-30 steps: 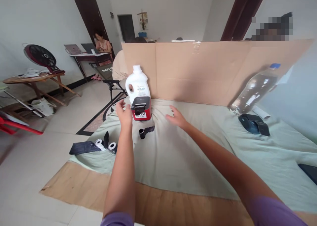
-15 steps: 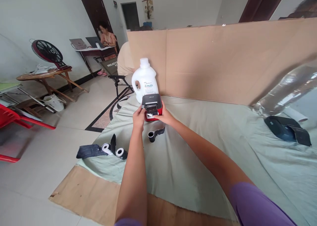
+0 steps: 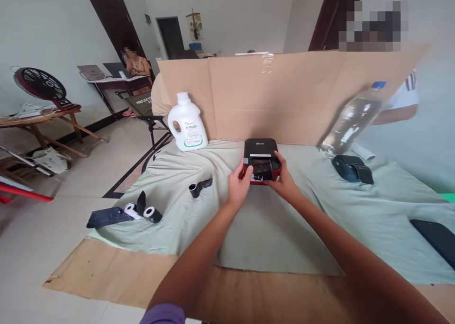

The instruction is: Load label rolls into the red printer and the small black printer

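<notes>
A black and red label printer [image 3: 260, 148] is held between my two hands, with dark glossy label strip at its front. My left hand [image 3: 239, 184] grips its left side, thumb on the front corner. Around the right side and front edge is my right hand [image 3: 285, 181]. Whether the printer touches the green cloth [image 3: 245, 238] is unclear. Left of my hands lies a small black label roll [image 3: 195, 190] with its strip uncurled. Farther left are a second black roll [image 3: 152, 214], a white-cored roll [image 3: 131, 211] and a dark flat strip [image 3: 105, 218].
Behind the cloth stands a cardboard panel [image 3: 266, 92]. A white detergent jug [image 3: 188, 125] is at back left. On the right are a large clear bottle [image 3: 351, 120], a black device [image 3: 350, 168] and a dark flat object [image 3: 433, 238]. A person stands behind the panel; another sits at back left.
Both hands have carried the label printer rightward, away from the front of the detergent jug. The camera view has turned right, and more of the right side shows.
</notes>
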Demonstrator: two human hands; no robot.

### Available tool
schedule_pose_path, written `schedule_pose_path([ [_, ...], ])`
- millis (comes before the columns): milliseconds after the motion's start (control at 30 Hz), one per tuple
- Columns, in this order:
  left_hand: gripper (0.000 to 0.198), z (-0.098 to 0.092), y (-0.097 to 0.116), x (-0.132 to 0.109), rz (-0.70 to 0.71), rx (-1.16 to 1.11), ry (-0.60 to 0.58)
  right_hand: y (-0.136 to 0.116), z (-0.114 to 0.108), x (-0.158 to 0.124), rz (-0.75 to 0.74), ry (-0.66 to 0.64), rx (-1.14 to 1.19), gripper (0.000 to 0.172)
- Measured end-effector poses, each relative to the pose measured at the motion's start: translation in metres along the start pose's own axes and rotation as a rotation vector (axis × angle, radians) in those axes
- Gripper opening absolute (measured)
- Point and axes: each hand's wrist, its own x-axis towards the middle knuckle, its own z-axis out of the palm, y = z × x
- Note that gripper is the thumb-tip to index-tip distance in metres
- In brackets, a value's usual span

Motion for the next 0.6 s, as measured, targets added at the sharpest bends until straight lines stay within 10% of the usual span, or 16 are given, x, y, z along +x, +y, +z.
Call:
schedule_pose_path([
  [200,0.058,0.024,-0.012,-0.047,-0.065,-0.032,-0.100,0.018,-0.022,-0.061,0.020,0.065,-0.031,0.101],
  [600,0.059,0.019,-0.018,-0.047,-0.044,0.064,-0.083,0.037,-0.012,-0.059,0.014,0.060,-0.095,0.112],
])
